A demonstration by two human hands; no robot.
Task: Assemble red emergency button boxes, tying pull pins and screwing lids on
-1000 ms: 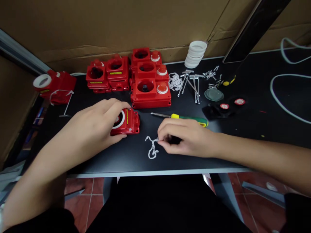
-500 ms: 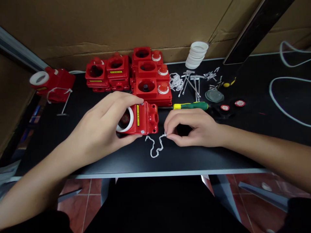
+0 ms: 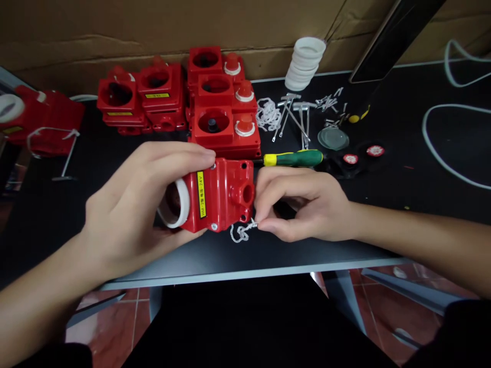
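My left hand [image 3: 134, 199] is wrapped round a red alarm box [image 3: 222, 189] with a white ring [image 3: 184, 203] on its near-left end and a yellow label. The box is tilted above the black table, its round port turned to the right. Beside the port, my right hand [image 3: 303, 204] pinches the end of a white cord [image 3: 241, 233] between thumb and forefinger. The rest of that cord hangs or lies in loose loops below the box; which, I cannot tell. Just behind my right hand lies a green and yellow screwdriver [image 3: 295, 158], its shaft partly hidden.
Several red boxes [image 3: 215, 120] stand at the back, another with a white ring [image 3: 53, 120] at far left. Behind the screwdriver are piled cord [image 3: 268, 113], T-shaped metal bars [image 3: 303, 115], screws [image 3: 329, 102], clear discs [image 3: 333, 138] and stacked white rings [image 3: 305, 64].
The box in my left hand has tipped and come closer to my right hand. The cord has bunched up below it. The whole view has shifted slightly.
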